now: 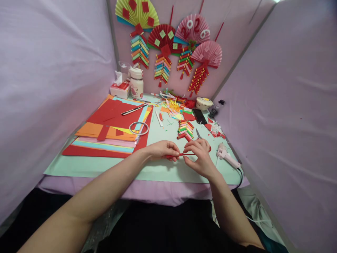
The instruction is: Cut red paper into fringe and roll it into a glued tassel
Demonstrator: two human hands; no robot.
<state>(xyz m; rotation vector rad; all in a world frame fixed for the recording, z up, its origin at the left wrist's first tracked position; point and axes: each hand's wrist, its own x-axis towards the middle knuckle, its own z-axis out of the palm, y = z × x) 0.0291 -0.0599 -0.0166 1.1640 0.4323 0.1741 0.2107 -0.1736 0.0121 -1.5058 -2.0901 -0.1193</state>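
Note:
My left hand [164,150] is closed, its thumb and fingers pinching one end of a thin red strip [189,154] in front of me, just above the table. My right hand [198,156] curls around the same strip, thumb below and fingertips above it; the strip's far end is hidden behind this hand. Scissors [198,134] lie just beyond my right hand, which covers part of them. Farther back lies a chain of small rolled paper tubes [185,130] in red, green, yellow and pink.
Coloured paper sheets [105,112] are stacked at left, bearing a pen-like cutter [134,109] and a ring [139,128]. A glue gun [228,156] lies at right. Paper scraps [173,104], a phone [199,116], a jar [136,83] and tissues [120,88] sit behind. Paper fans [193,30] hang above.

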